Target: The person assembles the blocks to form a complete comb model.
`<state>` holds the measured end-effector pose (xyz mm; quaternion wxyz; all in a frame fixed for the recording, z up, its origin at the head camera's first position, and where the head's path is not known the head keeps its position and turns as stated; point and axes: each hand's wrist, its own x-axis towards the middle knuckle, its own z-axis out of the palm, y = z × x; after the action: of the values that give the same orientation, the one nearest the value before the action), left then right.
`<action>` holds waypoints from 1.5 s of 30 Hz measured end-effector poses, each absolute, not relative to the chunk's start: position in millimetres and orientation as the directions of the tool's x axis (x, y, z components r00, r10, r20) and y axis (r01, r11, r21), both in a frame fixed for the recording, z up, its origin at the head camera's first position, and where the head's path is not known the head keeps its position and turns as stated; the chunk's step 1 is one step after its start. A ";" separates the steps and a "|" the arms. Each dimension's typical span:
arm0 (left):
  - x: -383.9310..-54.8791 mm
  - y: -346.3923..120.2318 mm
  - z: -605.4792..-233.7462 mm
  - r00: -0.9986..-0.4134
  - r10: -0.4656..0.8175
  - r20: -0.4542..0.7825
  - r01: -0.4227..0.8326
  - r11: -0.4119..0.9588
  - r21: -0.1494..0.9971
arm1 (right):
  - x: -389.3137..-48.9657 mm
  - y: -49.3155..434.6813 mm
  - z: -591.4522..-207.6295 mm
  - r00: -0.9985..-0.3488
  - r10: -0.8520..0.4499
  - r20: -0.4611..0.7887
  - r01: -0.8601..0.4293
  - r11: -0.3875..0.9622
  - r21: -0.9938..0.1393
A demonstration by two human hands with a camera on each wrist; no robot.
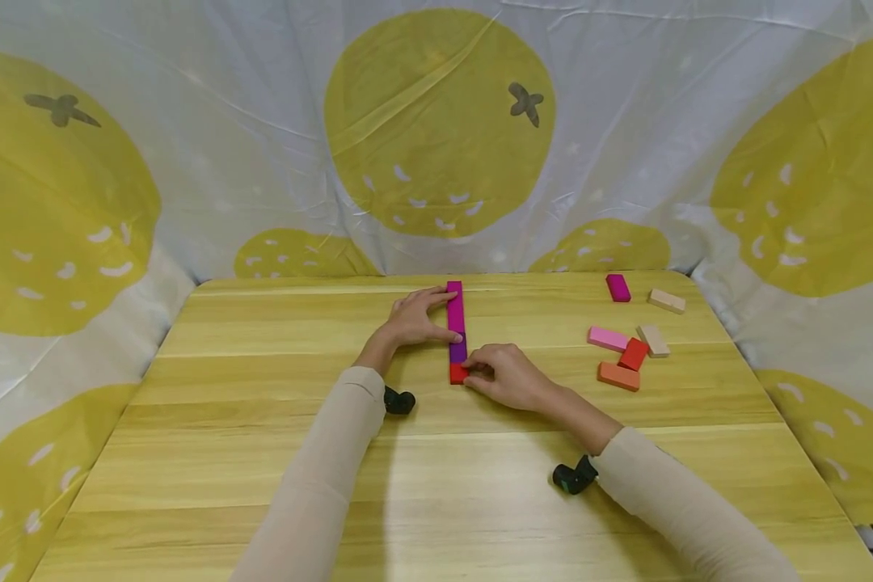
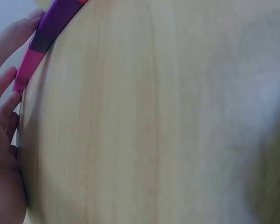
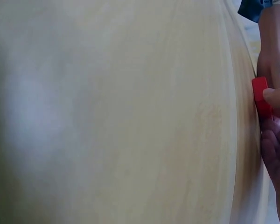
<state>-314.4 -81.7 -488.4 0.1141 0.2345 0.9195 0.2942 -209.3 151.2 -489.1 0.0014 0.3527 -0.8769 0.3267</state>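
A straight row of wooden blocks runs away from me on the table: a magenta stretch (image 1: 454,315) at the far end, a purple block (image 1: 458,353) after it, and a red block (image 1: 457,377) nearest me. From the left side, my left hand (image 1: 415,320) reaches over the row. Its extended thumb touches the purple part, and a finger rests on the magenta near the far end. My right hand (image 1: 512,378) pinches the red block at the near end; the right wrist view shows a fingertip against this red block (image 3: 260,91).
Loose blocks lie on the right of the wooden table (image 1: 262,485): a magenta one (image 1: 617,288), a pink one (image 1: 607,339), a red one (image 1: 633,354), an orange one (image 1: 618,377) and two plain ones, including one (image 1: 667,301) farther back. A patterned cloth (image 1: 262,121) hangs behind.
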 end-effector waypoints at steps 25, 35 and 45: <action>-266.9 -86.7 -473.7 -0.708 0.706 0.003 0.525 0.524 0.671 | -208.6 289.2 -455.5 -0.850 -0.505 0.149 -0.498 0.681 -0.537; -259.3 -88.5 -481.3 -0.691 0.723 -0.018 0.560 0.551 0.619 | -194.6 343.2 -455.4 -0.872 -0.453 0.185 -0.482 0.730 -0.484; -258.9 -88.6 -481.5 -0.699 0.714 -0.037 0.538 0.559 0.631 | -181.9 358.4 -455.1 -0.894 -0.442 0.071 -0.422 0.779 -0.463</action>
<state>-258.9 -88.6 -481.5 0.1459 0.3596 0.8707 0.3022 -181.9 358.4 -455.1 -0.0205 0.2289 -0.9430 0.2407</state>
